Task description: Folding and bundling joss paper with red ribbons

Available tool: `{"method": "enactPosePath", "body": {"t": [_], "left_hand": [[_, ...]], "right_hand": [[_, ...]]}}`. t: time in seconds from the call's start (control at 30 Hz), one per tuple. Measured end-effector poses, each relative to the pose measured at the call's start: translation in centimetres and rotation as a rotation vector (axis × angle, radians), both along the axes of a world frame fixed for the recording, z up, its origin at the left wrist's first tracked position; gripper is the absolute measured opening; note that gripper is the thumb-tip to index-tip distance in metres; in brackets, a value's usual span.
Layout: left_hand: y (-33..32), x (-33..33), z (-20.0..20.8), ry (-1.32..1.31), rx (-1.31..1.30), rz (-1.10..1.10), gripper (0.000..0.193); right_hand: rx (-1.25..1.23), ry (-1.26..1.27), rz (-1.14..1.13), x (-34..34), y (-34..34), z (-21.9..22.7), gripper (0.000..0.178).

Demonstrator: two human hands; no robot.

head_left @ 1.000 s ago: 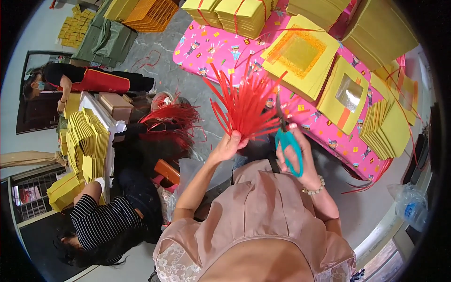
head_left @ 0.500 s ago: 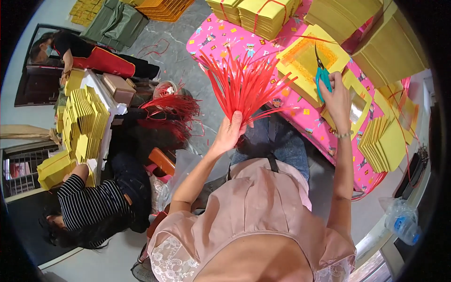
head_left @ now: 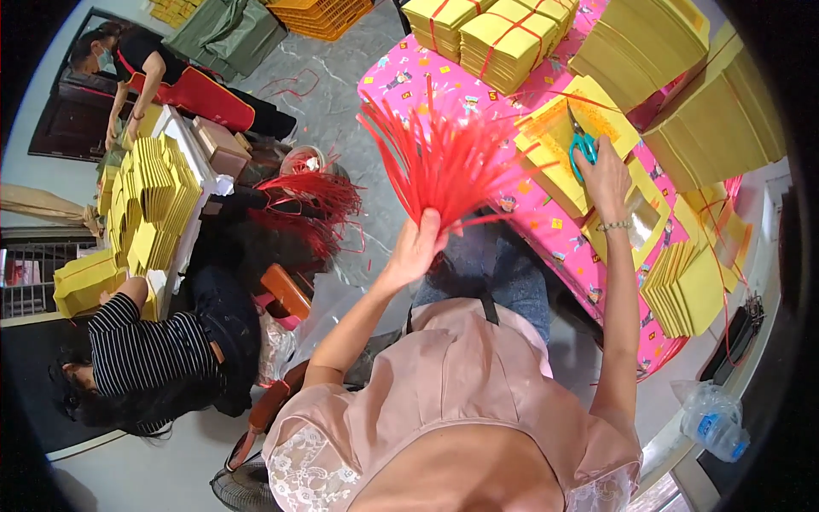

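A fanned bunch of red plastic strips rises from my left hand, which is closed round its lower end in front of my body. The loose ends spread upward and outward. In my right hand are teal-handled scissors, their dark pointed blades aimed away from me. They hover over a stack of yellow paper with an orange-bordered panel on its top sheet. The stack lies on a table with a pink patterned cloth.
Tied yellow paper bundles and tall stacks stand at the table's far side. Folded yellow sheets fan out at right. Leftward, two people sit or stand by another paper-laden table. Red strips hang beside it.
The view has shifted a little. My right hand and the scissors have turned slightly, and the bunch in my left hand is blurred by motion. The far-left person has straightened somewhat.
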State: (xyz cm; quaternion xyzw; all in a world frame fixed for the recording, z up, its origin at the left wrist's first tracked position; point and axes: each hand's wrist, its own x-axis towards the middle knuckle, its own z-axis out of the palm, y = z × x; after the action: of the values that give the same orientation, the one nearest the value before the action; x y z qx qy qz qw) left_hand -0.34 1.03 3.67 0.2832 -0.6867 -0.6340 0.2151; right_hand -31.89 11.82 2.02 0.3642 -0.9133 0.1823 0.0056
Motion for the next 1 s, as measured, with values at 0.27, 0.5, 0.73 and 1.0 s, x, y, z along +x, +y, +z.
{"method": "enactPosePath", "body": {"t": [0.27, 0.5, 0.73, 1.0], "left_hand": [[-5.4, -0.6, 3.0, 0.018, 0.379, 0.128, 0.08], [-9.9, -1.1, 8.5, 0.092, 0.401, 0.136, 0.078], [-16.2, -3.0, 13.4, 0.35, 0.624, -0.527, 0.077], [-18.1, -6.3, 19.6, 0.411, 0.749, -0.089, 0.064]], "right_hand": [[0.111, 0.031, 0.089, -1.8, -0.7, 0.6, 0.038], [-0.369, -0.056, 0.373, 4.9, -2.5, 2.8, 0.055], [-0.545, -0.835, 0.97, 18.1, -9.1, 2.4, 0.102], [-0.593, -1.365, 0.841, 20.3, -12.0, 4.1, 0.03]]}}
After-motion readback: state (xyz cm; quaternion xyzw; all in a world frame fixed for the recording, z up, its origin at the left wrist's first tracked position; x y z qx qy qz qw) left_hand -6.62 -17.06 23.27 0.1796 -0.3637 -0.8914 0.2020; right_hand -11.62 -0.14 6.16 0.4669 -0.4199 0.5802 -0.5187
